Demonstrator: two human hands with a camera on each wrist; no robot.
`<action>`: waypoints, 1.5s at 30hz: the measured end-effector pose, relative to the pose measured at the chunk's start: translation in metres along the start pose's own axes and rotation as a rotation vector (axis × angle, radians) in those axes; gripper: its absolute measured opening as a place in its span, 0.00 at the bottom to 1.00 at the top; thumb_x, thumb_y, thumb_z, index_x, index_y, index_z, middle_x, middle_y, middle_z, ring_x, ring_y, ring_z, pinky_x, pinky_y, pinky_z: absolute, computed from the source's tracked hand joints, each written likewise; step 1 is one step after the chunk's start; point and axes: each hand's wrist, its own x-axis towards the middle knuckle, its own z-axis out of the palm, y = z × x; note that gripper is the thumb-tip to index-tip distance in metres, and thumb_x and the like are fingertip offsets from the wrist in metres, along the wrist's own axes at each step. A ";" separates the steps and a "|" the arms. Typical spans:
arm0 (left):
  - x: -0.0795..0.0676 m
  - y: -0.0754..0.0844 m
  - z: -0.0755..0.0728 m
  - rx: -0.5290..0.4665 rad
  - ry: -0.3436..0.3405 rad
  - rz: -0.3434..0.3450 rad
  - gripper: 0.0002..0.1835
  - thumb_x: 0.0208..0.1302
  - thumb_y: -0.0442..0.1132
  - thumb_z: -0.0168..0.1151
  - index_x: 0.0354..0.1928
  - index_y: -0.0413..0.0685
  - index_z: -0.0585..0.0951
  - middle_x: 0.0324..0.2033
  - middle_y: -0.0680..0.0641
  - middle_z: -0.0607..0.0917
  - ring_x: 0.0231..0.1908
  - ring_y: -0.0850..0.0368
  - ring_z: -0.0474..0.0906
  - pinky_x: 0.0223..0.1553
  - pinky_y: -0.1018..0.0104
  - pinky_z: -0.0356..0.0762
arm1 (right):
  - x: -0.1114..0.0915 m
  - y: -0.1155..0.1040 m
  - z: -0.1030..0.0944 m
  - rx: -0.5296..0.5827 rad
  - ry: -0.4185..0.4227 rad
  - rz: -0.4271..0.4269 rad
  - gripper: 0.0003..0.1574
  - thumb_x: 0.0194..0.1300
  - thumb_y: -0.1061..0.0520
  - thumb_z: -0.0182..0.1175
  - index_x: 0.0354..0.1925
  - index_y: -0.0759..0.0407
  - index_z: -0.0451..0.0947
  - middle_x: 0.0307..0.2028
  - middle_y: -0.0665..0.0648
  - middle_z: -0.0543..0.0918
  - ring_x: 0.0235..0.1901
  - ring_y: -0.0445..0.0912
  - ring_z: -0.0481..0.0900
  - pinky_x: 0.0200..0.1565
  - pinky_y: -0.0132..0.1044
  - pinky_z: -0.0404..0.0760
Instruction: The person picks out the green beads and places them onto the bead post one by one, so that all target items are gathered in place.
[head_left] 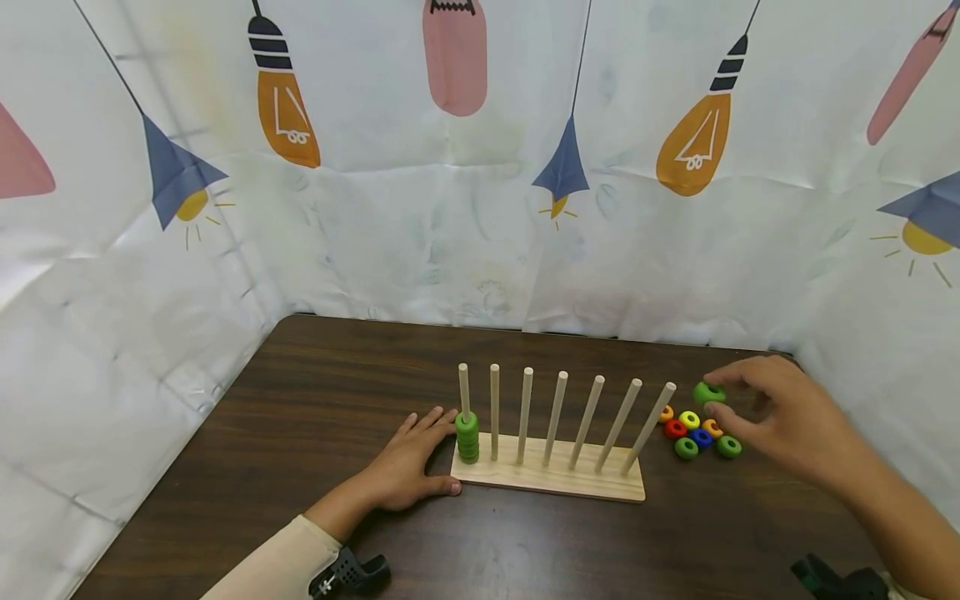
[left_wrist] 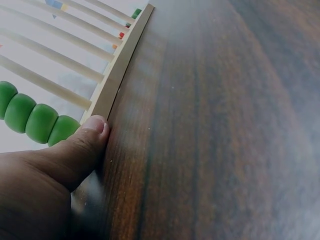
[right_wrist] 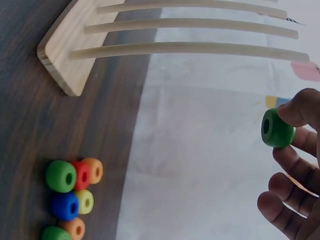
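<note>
A wooden pegboard (head_left: 547, 480) with a row of several upright pegs stands on the table. Several green beads (head_left: 467, 439) are stacked on its leftmost peg; the other pegs are bare. My left hand (head_left: 405, 467) rests at the board's left end with fingers spread. In the left wrist view its thumb (left_wrist: 87, 142) touches the base's corner. To the right of the board, my right hand (head_left: 798, 421) pinches a green bead (right_wrist: 278, 128) between thumb and fingers, raised above the table. The bead's hole shows in the right wrist view, while the other fingers hang loosely below it.
Loose beads lie in a cluster right of the board, among them a blue bead (right_wrist: 65, 206), a red bead (head_left: 675, 429), a yellow bead (head_left: 689, 420), orange ones and green ones. Behind the dark wooden table (head_left: 337, 367) hangs a white printed sheet (head_left: 390, 242).
</note>
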 end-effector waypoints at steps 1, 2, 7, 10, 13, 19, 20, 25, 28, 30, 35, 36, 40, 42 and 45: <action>0.000 0.000 0.000 0.001 -0.001 -0.002 0.44 0.61 0.60 0.72 0.74 0.47 0.70 0.78 0.45 0.60 0.78 0.41 0.47 0.77 0.40 0.36 | 0.001 -0.002 -0.001 -0.003 0.000 0.000 0.31 0.39 0.69 0.81 0.44 0.51 0.86 0.41 0.46 0.85 0.38 0.37 0.74 0.35 0.23 0.73; 0.000 0.000 0.000 0.002 -0.002 -0.002 0.44 0.61 0.60 0.73 0.74 0.47 0.70 0.78 0.45 0.59 0.78 0.41 0.47 0.77 0.40 0.36 | 0.002 -0.004 -0.002 -0.007 -0.002 0.002 0.31 0.40 0.68 0.81 0.44 0.51 0.86 0.41 0.46 0.85 0.37 0.36 0.73 0.35 0.24 0.73; 0.000 0.001 -0.001 -0.001 0.003 -0.003 0.44 0.60 0.60 0.73 0.73 0.47 0.70 0.78 0.44 0.60 0.78 0.41 0.47 0.76 0.39 0.37 | 0.008 -0.013 -0.008 -0.018 -0.009 0.014 0.30 0.42 0.67 0.81 0.45 0.50 0.85 0.42 0.44 0.84 0.38 0.35 0.72 0.37 0.22 0.73; 0.000 0.001 -0.001 -0.005 0.010 0.002 0.43 0.60 0.60 0.73 0.72 0.47 0.71 0.78 0.44 0.60 0.78 0.40 0.48 0.76 0.38 0.37 | 0.012 -0.017 -0.010 -0.016 -0.001 0.005 0.32 0.41 0.67 0.81 0.46 0.49 0.86 0.42 0.44 0.84 0.36 0.36 0.73 0.38 0.23 0.73; 0.000 0.000 0.000 -0.003 0.012 0.005 0.43 0.60 0.60 0.73 0.72 0.47 0.71 0.78 0.44 0.60 0.78 0.40 0.48 0.76 0.38 0.37 | 0.016 -0.020 -0.012 -0.021 0.004 -0.005 0.32 0.40 0.67 0.81 0.46 0.48 0.86 0.42 0.43 0.84 0.35 0.36 0.72 0.37 0.24 0.72; 0.000 0.000 0.001 -0.006 0.010 0.010 0.44 0.60 0.60 0.73 0.73 0.48 0.70 0.78 0.43 0.60 0.78 0.40 0.48 0.76 0.38 0.37 | 0.020 -0.025 -0.016 -0.029 -0.001 -0.019 0.33 0.40 0.66 0.81 0.47 0.48 0.86 0.43 0.43 0.84 0.35 0.34 0.71 0.36 0.24 0.72; 0.000 -0.001 0.001 -0.006 0.010 0.012 0.44 0.60 0.61 0.73 0.73 0.49 0.70 0.78 0.43 0.60 0.78 0.40 0.48 0.76 0.38 0.37 | 0.021 -0.025 -0.016 -0.026 -0.001 -0.022 0.33 0.40 0.66 0.81 0.47 0.49 0.86 0.43 0.43 0.84 0.35 0.34 0.71 0.36 0.24 0.72; 0.000 0.000 0.001 0.002 0.009 0.014 0.44 0.60 0.60 0.73 0.74 0.49 0.70 0.78 0.44 0.60 0.78 0.41 0.48 0.76 0.38 0.37 | 0.025 -0.029 -0.018 -0.008 0.005 -0.050 0.34 0.40 0.68 0.81 0.47 0.49 0.86 0.43 0.41 0.84 0.36 0.33 0.72 0.36 0.23 0.74; 0.000 0.000 0.001 0.000 0.009 0.012 0.44 0.61 0.60 0.73 0.74 0.49 0.70 0.78 0.44 0.60 0.78 0.41 0.48 0.76 0.38 0.37 | 0.028 -0.032 -0.019 -0.005 0.004 -0.057 0.34 0.40 0.67 0.81 0.48 0.48 0.85 0.44 0.40 0.84 0.36 0.33 0.73 0.36 0.23 0.75; 0.000 -0.001 0.001 -0.002 0.010 0.012 0.44 0.61 0.60 0.73 0.74 0.49 0.70 0.78 0.44 0.60 0.78 0.40 0.48 0.76 0.38 0.37 | 0.029 -0.035 -0.019 -0.005 0.002 -0.052 0.34 0.40 0.67 0.81 0.48 0.47 0.85 0.43 0.40 0.84 0.36 0.33 0.72 0.36 0.23 0.75; 0.000 0.000 0.000 -0.003 0.008 0.009 0.44 0.61 0.60 0.73 0.74 0.49 0.70 0.78 0.44 0.60 0.78 0.40 0.47 0.76 0.38 0.37 | 0.034 -0.041 -0.021 0.000 0.001 -0.046 0.34 0.41 0.66 0.82 0.48 0.46 0.86 0.43 0.38 0.84 0.36 0.33 0.73 0.37 0.23 0.74; 0.000 0.000 0.000 -0.005 0.008 0.008 0.44 0.61 0.60 0.73 0.74 0.49 0.70 0.78 0.44 0.60 0.78 0.41 0.47 0.76 0.38 0.37 | 0.035 -0.042 -0.021 0.001 0.000 -0.049 0.33 0.41 0.65 0.82 0.48 0.46 0.86 0.43 0.38 0.84 0.37 0.34 0.73 0.37 0.23 0.74; 0.000 0.000 0.000 -0.013 0.007 0.007 0.43 0.61 0.59 0.73 0.74 0.49 0.69 0.78 0.44 0.60 0.78 0.41 0.47 0.76 0.38 0.36 | 0.039 -0.045 -0.020 0.009 -0.010 -0.063 0.32 0.42 0.65 0.82 0.47 0.46 0.86 0.43 0.39 0.85 0.37 0.35 0.73 0.37 0.24 0.74; 0.000 0.000 0.000 -0.018 0.006 0.008 0.43 0.61 0.59 0.73 0.74 0.50 0.69 0.78 0.44 0.60 0.78 0.41 0.47 0.76 0.38 0.36 | 0.040 -0.046 -0.019 0.009 -0.017 -0.069 0.31 0.43 0.64 0.82 0.47 0.46 0.86 0.43 0.39 0.85 0.37 0.35 0.73 0.38 0.24 0.74; 0.000 0.000 0.000 -0.023 0.007 0.009 0.43 0.61 0.59 0.73 0.73 0.50 0.70 0.78 0.44 0.60 0.78 0.41 0.47 0.76 0.38 0.36 | 0.042 -0.047 -0.018 0.012 -0.023 -0.074 0.31 0.43 0.64 0.82 0.47 0.45 0.86 0.43 0.39 0.85 0.39 0.34 0.74 0.38 0.24 0.75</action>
